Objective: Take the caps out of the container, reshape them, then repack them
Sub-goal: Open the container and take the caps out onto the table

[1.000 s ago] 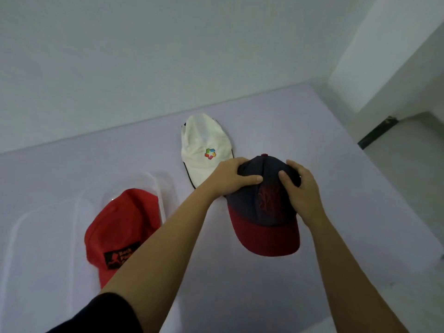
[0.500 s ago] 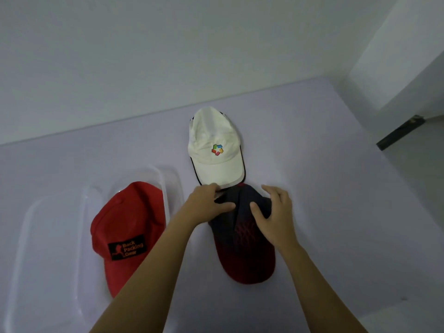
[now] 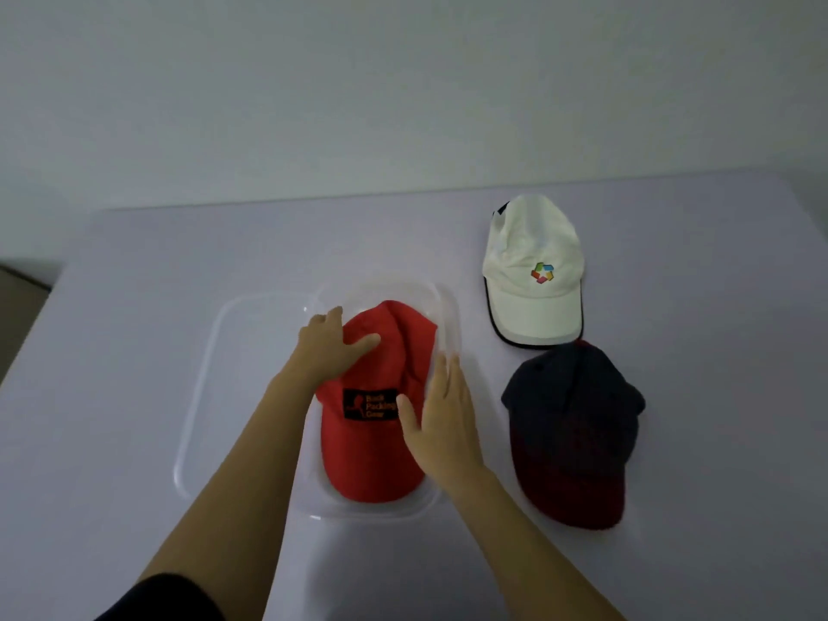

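1. Both hands have left the dark navy-and-maroon cap point(image 3: 573, 432), which they were pressing into shape a second ago. It now lies alone on the table point(image 3: 694, 396), brim toward the person, just below the white cap point(image 3: 533, 271).
2. The hands have shifted over to the red cap point(image 3: 372, 410), which sits inside the clear plastic container point(image 3: 448, 320), brim toward the person.
3. The left hand point(image 3: 329, 347) rests on the red cap's crown, fingers point(image 3: 363, 342) loosely spread and flat on the fabric, not yet pinching anything.
4. The right hand point(image 3: 441, 419) hovers at the cap's right side by the container wall, fingers straight and held together; I cannot tell whether it touches the cap.
5. A clear lid point(image 3: 215, 374) seems to lie partly under the container on its left.
6. My reading: two caps are out and apparently reshaped, and the red one is the last to be lifted out. Repacking has not begun.
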A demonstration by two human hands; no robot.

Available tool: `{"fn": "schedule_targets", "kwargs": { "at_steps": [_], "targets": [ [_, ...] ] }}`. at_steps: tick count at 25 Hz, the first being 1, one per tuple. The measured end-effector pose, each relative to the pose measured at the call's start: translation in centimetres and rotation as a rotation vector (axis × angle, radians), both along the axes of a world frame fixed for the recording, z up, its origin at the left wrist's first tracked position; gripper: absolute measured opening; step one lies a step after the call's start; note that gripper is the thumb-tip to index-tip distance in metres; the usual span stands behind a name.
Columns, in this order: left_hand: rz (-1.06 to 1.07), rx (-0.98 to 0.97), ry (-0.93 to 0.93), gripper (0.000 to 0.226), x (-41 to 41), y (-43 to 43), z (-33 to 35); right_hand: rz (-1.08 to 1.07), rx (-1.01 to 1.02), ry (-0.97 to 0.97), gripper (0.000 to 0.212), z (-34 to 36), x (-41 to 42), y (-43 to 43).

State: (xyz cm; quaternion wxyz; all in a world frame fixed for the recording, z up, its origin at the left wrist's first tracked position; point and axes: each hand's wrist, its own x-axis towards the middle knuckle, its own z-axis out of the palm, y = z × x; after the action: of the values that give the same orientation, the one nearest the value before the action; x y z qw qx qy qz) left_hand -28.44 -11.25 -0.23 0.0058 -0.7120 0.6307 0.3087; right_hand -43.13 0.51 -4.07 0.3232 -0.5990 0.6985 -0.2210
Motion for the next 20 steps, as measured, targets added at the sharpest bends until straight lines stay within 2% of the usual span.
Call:
{"fn": "schedule_targets", "kwargs": {
  "at_steps": [1,3,6,8,11,13,16,18,20],
  "targets": [
    [-0.01,0.058,0.016,0.092,0.8,0.5,-1.1,-0.033,0.058,-0.01,0.073,-0.5,0.7,0.1],
    [-0.02,0.045,0.112,0.092,1.3,1.6,-2.7,-0.105,0.106,-0.031,0.076,-0.9,1.3,0.4],
    [0.037,-0.112,0.281,0.063,1.4,2.1,-2.9,-0.142,0.082,0.005,0.083,-1.0,1.5,0.5],
    [0.048,-0.167,0.392,0.046,1.9,2.4,-2.4,-0.163,0.07,-0.003,0.077,-1.1,1.6,0.4],
    [0.05,-0.271,0.502,0.032,2.5,3.1,-0.7,-0.219,0.058,-0.055,0.058,-0.8,1.7,0.6],
    [0.072,-0.381,0.56,0.02,2.3,2.9,1.7,-0.23,0.007,-0.091,0.065,0.1,1.6,0.7],
    [0.125,-0.467,0.758,0.004,0.6,1.7,7.0,-0.25,-0.108,-0.397,0.082,3.1,0.8,0.3],
    [0.107,-0.499,0.871,0.004,-2.1,0.8,10.3,-0.304,-0.175,-0.65,0.078,5.6,-0.8,0.0],
    [0.025,-0.506,0.92,0.004,-6.2,-0.2,12.3,-0.43,-0.241,-0.731,0.072,7.6,-3.8,-0.3]
  ]
}}
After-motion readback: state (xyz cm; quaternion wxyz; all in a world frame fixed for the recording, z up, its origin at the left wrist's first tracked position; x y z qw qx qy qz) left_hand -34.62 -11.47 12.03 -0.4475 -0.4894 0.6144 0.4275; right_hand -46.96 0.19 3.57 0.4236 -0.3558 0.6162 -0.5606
